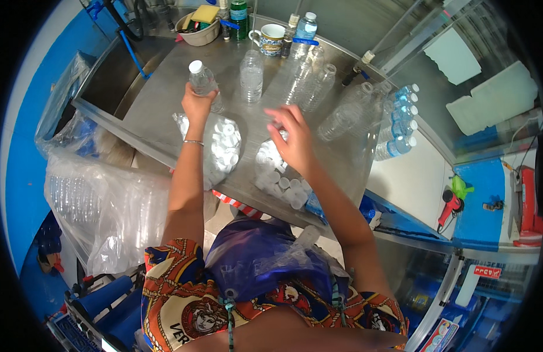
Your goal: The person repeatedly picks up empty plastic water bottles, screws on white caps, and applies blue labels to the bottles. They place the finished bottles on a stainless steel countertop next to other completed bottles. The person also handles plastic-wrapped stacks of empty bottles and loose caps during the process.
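My left hand [196, 104] is closed around a clear plastic bottle [203, 76] with a white cap, which stands tilted slightly on the steel counter [166, 88]. Fingers spread and a little blurred, my right hand [292, 138] hovers over a clear bag of white caps [271, 158], holding nothing that I can see. Another bag of white caps [226, 146] lies beside my left forearm. Just beyond the hands stands an uncapped clear bottle [251, 79]. More uncapped bottles [318, 88] are grouped to its right.
Several capped bottles with blue labels [394, 145] line the right side. At the back are a patterned mug [272, 41], a green bottle [239, 20] and a basin with a sponge [198, 36]. A sink [128, 64] and plastic-wrapped bottles [101, 205] are at left.
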Demonstrator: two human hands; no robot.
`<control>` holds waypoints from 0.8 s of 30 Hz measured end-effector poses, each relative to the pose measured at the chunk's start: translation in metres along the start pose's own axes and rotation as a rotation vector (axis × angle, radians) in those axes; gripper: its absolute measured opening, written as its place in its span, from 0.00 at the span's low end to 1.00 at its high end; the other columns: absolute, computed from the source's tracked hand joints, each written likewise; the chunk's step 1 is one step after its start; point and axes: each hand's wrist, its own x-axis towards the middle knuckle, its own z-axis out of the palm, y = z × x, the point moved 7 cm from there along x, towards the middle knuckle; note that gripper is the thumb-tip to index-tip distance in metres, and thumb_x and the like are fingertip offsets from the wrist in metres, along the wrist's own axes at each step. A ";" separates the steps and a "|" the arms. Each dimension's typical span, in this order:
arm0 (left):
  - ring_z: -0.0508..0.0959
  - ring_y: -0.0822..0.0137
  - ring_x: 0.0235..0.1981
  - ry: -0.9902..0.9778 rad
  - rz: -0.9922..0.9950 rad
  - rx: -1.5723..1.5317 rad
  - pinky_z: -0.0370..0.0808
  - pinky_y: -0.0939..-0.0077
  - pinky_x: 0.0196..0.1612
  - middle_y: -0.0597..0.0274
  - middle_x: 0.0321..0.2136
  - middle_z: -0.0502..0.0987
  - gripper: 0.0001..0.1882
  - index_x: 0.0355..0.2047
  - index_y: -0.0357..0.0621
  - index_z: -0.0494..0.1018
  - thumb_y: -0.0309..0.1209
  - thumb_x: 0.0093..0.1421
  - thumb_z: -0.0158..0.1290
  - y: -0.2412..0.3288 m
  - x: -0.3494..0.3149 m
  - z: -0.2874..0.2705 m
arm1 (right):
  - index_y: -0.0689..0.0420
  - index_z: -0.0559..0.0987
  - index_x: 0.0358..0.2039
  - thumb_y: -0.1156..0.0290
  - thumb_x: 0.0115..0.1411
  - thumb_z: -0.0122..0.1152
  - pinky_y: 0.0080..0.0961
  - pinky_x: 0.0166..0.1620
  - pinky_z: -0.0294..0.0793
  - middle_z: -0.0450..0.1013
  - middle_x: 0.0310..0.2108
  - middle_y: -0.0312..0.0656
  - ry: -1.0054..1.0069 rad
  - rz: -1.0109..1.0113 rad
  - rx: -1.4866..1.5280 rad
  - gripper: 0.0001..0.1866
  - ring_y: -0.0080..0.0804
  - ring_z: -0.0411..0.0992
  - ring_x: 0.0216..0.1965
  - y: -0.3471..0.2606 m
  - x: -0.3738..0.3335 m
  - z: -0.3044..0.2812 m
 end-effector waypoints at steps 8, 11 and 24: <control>0.76 0.46 0.39 -0.101 0.674 0.028 0.74 0.61 0.42 0.46 0.38 0.72 0.33 0.46 0.33 0.68 0.31 0.39 0.66 0.145 -0.106 -0.010 | 0.59 0.80 0.44 0.78 0.59 0.59 0.27 0.50 0.73 0.75 0.46 0.46 0.193 -0.227 0.094 0.11 0.33 0.75 0.46 -0.056 0.076 -0.022; 0.78 0.50 0.37 -0.524 0.427 -0.071 0.76 0.62 0.41 0.44 0.37 0.75 0.33 0.48 0.31 0.67 0.30 0.41 0.64 0.159 -0.147 0.006 | 0.58 0.80 0.43 0.70 0.63 0.58 0.29 0.54 0.71 0.76 0.46 0.44 0.199 -0.015 0.360 0.10 0.35 0.75 0.48 -0.030 0.059 -0.050; 0.81 0.55 0.30 -1.734 -0.521 -1.062 0.81 0.68 0.29 0.43 0.37 0.76 0.39 0.54 0.32 0.61 0.31 0.43 0.64 0.163 -0.254 0.048 | 0.64 0.76 0.38 0.52 0.66 0.50 0.26 0.39 0.72 0.75 0.33 0.42 0.042 -0.181 0.080 0.24 0.33 0.75 0.35 -0.055 -0.017 -0.124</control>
